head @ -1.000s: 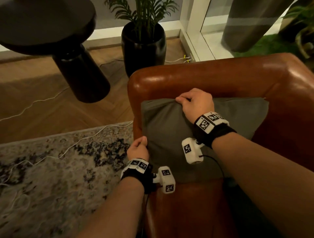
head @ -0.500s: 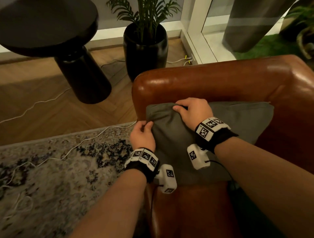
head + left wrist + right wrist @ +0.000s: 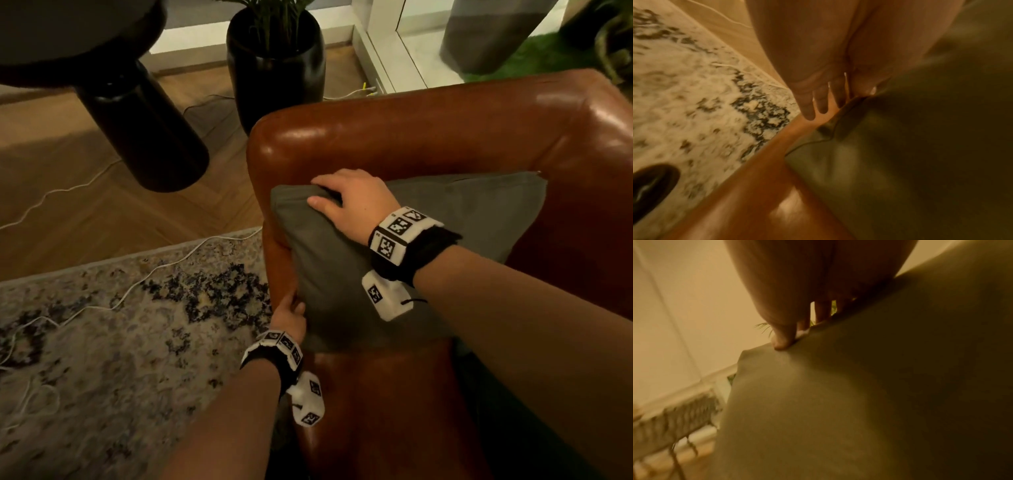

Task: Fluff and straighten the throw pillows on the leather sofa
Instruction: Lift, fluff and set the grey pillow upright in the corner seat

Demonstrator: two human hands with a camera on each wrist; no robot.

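Grey throw pillow [image 3: 342, 274] is gripped at its top edge by the right hand [image 3: 352, 202] and its lower left edge by the left hand [image 3: 289, 317] against the leather sofa [image 3: 411, 137] arm; squaring is judged next.

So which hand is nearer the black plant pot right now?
Right. The right hand grips the pillow's top edge, just this side of the plant pot; the left hand holds the lower left edge, farther away.

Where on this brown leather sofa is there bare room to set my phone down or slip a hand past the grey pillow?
Bare seat leather lies in front of the grey throw pillow. Crowded: the gap along the sofa arm, where the left hand grips the pillow's lower side and the right hand grips its top corner.
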